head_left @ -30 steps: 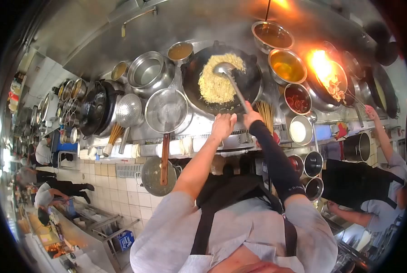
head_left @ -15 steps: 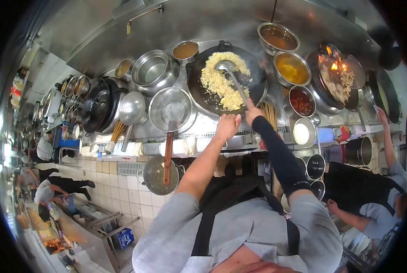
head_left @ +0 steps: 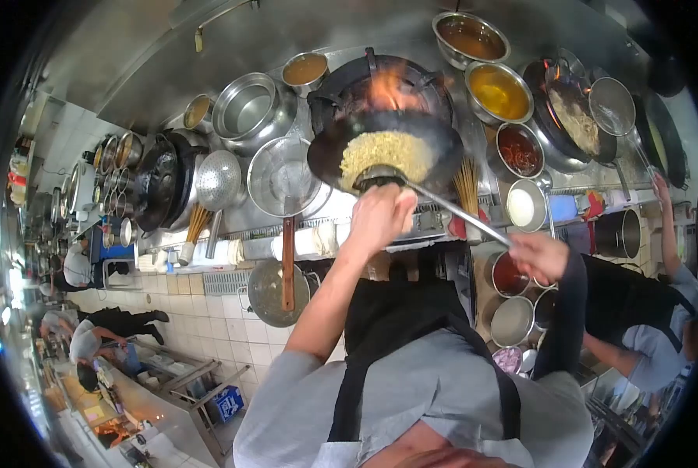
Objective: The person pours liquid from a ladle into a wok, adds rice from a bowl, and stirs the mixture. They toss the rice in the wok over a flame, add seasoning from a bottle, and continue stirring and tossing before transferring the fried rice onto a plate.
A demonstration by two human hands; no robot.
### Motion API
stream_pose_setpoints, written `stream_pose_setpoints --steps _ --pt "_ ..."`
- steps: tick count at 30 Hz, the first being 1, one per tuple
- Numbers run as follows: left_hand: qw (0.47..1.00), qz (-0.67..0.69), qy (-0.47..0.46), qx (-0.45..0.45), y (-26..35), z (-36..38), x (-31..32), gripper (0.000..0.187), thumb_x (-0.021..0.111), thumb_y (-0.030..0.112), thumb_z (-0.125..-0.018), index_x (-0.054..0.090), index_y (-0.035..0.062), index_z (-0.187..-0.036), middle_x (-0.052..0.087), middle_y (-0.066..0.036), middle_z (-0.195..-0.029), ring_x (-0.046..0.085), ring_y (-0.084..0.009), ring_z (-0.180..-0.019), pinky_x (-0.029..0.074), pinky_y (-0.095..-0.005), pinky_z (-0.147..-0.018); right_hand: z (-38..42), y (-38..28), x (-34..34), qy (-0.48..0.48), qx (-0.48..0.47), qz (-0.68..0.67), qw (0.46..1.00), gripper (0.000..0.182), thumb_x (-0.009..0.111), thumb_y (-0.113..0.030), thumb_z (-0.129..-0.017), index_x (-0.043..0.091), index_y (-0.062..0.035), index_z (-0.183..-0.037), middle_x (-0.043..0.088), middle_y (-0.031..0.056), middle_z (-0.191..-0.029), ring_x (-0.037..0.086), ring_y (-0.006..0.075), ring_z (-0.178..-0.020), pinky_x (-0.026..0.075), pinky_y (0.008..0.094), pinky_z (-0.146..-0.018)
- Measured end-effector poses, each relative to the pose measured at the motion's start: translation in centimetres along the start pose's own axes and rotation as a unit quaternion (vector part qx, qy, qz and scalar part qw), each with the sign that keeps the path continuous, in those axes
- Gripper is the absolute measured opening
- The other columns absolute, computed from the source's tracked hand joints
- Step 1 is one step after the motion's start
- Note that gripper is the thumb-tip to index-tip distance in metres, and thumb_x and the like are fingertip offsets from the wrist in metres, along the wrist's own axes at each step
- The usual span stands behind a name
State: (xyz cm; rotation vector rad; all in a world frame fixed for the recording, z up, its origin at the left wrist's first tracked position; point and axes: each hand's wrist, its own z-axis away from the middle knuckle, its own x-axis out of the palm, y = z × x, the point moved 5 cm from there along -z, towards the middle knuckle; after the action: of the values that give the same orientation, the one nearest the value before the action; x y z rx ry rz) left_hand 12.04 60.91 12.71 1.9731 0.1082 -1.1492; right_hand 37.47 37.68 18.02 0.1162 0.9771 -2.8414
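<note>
My left hand (head_left: 382, 217) is closed at the near edge of a dark wok (head_left: 324, 156), gripping it there; the exact grip is hidden. The wok is tilted and pulled toward me, off the burner (head_left: 357, 78), where flames (head_left: 392, 90) rise behind it. Yellowish fried rice (head_left: 388, 150) is gathered inside. My right hand (head_left: 540, 257), in a dark sleeve, wraps round the handle end of a long metal ladle (head_left: 458, 210). The ladle's bowl lies at the near side of the rice, close to my left hand.
To the left are a wire strainer (head_left: 285, 175) with a wooden handle, a perforated skimmer (head_left: 219, 179) and a large pot (head_left: 245, 109). Bowls of yellow oil (head_left: 499, 92) and red sauce (head_left: 520, 150) stand right. Another person's hand (head_left: 661, 187) holds a strainer by the neighbouring wok.
The wok has come off the burner toward me and tilted, exposing flames. The rice has gathered together. My right hand has drawn back to the right with the ladle.
</note>
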Motion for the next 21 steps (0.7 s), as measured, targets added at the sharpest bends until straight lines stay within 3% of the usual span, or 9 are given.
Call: stream_pose_setpoints --steps 1,3,5,8,11,15,16,19,21 --pt "1.0 -0.005 -0.01 -0.006 -2.1 -0.5 2.5 0.034 0.064 0.033 -0.099 0.062 0.0013 -0.086 0.069 -0.022 -0.086 0.066 -0.0442 -0.088 0.052 -0.0509 -0.079 -3.7 1.0 -0.9 -0.016 -0.038 0.037 0.998 0.045 0.058 -0.027 -0.106 0.055 -0.0052 -0.145 0.055 0.0023 -0.069 0.049 0.0071 -0.046 0.039 0.0255 -0.04" --pt "0.993 -0.066 -0.085 -0.052 -6.8 0.9 11.0 0.03 0.059 0.03 -0.101 0.063 0.0012 -0.094 0.069 -0.024 -0.087 0.067 -0.0447 -0.089 0.053 -0.0544 -0.079 -13.8 2.1 -2.2 0.069 -0.11 0.217 0.967 0.041 0.061 -0.03 -0.102 0.061 -0.0002 -0.13 0.068 0.0145 -0.078 0.064 0.0235 -0.053 0.05 0.0387 -0.05" --pt "0.98 -0.103 -0.168 -0.027 -8.3 3.1 15.3 0.037 0.054 0.035 -0.103 0.063 0.0025 -0.119 0.072 -0.021 -0.101 0.067 -0.0437 -0.096 0.053 -0.0555 -0.086 -18.9 1.1 -1.2 0.292 -0.313 0.286 0.857 0.041 0.062 -0.029 -0.099 0.062 0.0017 -0.126 0.073 0.0232 -0.087 0.071 0.0412 -0.075 0.055 0.0497 -0.071" --pt "0.972 -0.103 -0.213 0.004 -7.6 7.4 15.7 0.05 0.051 0.032 -0.105 0.05 0.0053 -0.147 0.071 -0.02 -0.106 0.067 -0.0413 -0.098 0.055 -0.0533 -0.088 -14.2 -3.1 2.9 0.312 -0.248 0.201 0.895 0.041 0.062 -0.021 -0.097 0.06 -0.0018 -0.134 0.068 0.0325 -0.106 0.067 0.047 -0.104 0.053 0.0468 -0.09" --pt "0.977 -0.095 -0.187 0.048 -4.6 6.6 10.9 0.026 0.06 0.021 -0.098 0.058 0.007 -0.119 0.069 -0.018 -0.104 0.066 -0.0437 -0.091 0.055 -0.0526 -0.08 -8.7 -1.2 3.6 0.255 -0.353 0.142 0.889 0.047 0.062 -0.017 -0.098 0.056 -0.0008 -0.141 0.067 0.031 -0.115 0.068 0.0435 -0.107 0.052 0.043 -0.095" --pt "0.989 -0.037 -0.139 -0.023 -5.2 0.8 7.9 0.027 0.054 0.03 -0.105 0.061 0.0034 -0.102 0.071 -0.021 -0.097 0.064 -0.0439 -0.092 0.049 -0.0535 -0.088 -0.8 0.5 0.7 0.141 -0.2 0.149 0.958 0.052 0.063 -0.014 -0.097 0.052 0.0031 -0.145 0.068 0.0278 -0.121 0.069 0.0348 -0.11 0.052 0.0379 -0.097" --pt "0.992 -0.03 -0.118 -0.029 -6.6 -0.1 8.9 0.032 0.052 0.033 -0.106 0.062 0.0028 -0.099 0.071 -0.022 -0.095 0.064 -0.0436 -0.093 0.049 -0.0536 -0.09 -0.1 -0.2 0.3 0.148 -0.195 0.145 0.959 0.05 0.063 -0.014 -0.097 0.055 0.0007 -0.144 0.07 0.0277 -0.117 0.071 0.0378 -0.106 0.054 0.037 -0.094" --pt "0.993 -0.031 -0.108 -0.035 -10.2 -1.3 11.7 0.041 0.049 0.039 -0.108 0.062 0.0024 -0.095 0.071 -0.023 -0.093 0.065 -0.0434 -0.096 0.048 -0.0531 -0.092 -7.3 -0.7 -0.8 0.235 -0.211 0.337 0.887 0.065 0.062 0.0 -0.09 0.047 -0.0083 -0.153 0.072 0.0257 -0.098 0.072 0.0401 -0.089 0.057 0.0468 -0.082" --pt "0.992 -0.033 -0.117 -0.043 -10.1 -2.5 11.8 0.042 0.048 0.041 -0.107 0.063 0.0026 -0.095 0.072 -0.024 -0.094 0.066 -0.0425 -0.097 0.048 -0.0517 -0.093 -16.1 -2.1 0.0 0.276 -0.084 0.383 0.878 0.077 0.058 -0.001 -0.088 0.034 -0.0107 -0.16 0.071 0.0298 -0.098 0.069 0.0485 -0.093 0.056 0.0531 -0.084"
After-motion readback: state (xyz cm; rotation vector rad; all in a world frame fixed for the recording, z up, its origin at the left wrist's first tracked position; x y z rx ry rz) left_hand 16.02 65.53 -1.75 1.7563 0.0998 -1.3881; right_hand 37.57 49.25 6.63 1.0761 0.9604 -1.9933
